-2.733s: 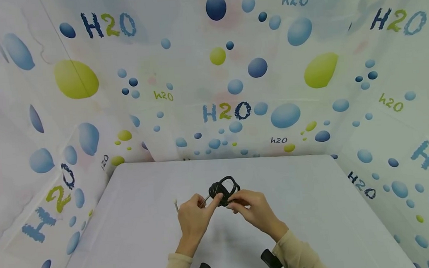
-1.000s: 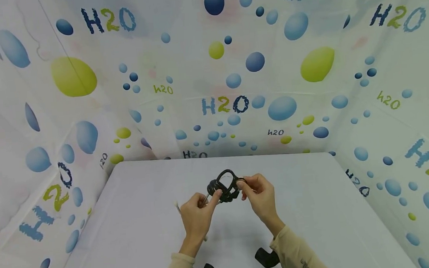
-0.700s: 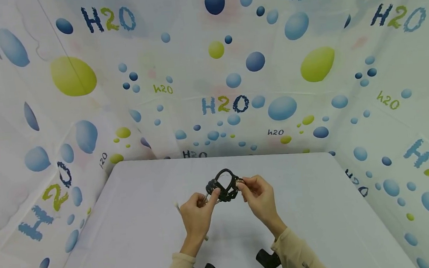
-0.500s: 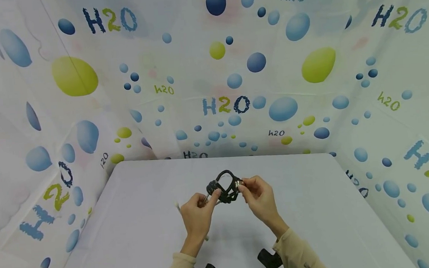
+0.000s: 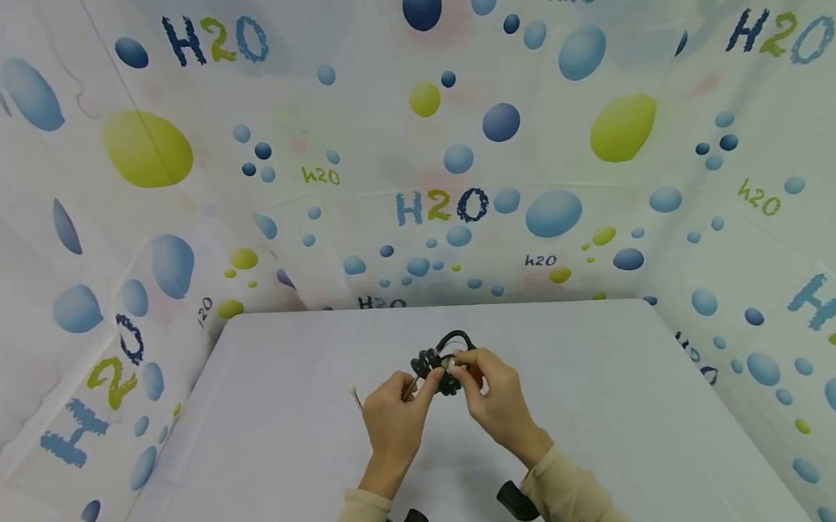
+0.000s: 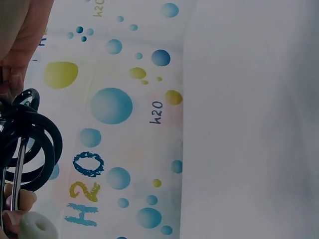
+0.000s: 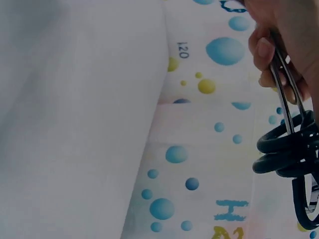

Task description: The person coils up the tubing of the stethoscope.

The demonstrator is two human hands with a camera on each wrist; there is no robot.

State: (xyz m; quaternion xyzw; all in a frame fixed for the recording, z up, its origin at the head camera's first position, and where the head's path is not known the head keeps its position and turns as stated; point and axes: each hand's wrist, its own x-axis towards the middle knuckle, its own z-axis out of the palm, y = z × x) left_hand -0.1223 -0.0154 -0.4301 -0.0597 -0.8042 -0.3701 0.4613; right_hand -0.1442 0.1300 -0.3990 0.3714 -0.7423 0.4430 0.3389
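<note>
A stethoscope with its black tubing [image 5: 425, 364] wound into a bundle is held up over the table between both hands. My left hand [image 5: 395, 428] grips its metal ear tubes [image 6: 18, 172], the thumb reaching up to the coils. One pale ear tip [image 5: 352, 389] sticks out left of that hand, and in the left wrist view a rounded ear tip [image 6: 37, 226] shows beside the fingers. My right hand [image 5: 499, 405] pinches the silvery chest piece [image 5: 452, 364] close to the left thumb. A loop of tubing arches above the right fingers. The fingertips partly hide the bundle's middle.
A white table [image 5: 255, 434] lies under the hands, its far edge meeting a backdrop [image 5: 365, 135] printed with blue and green drops. Black wrist camera mounts [image 5: 518, 501] sit by both sleeves.
The right hand first moved out to the right of the bundle, where the chest piece came into sight in its fingers. It has now come back left, close against the left thumb.
</note>
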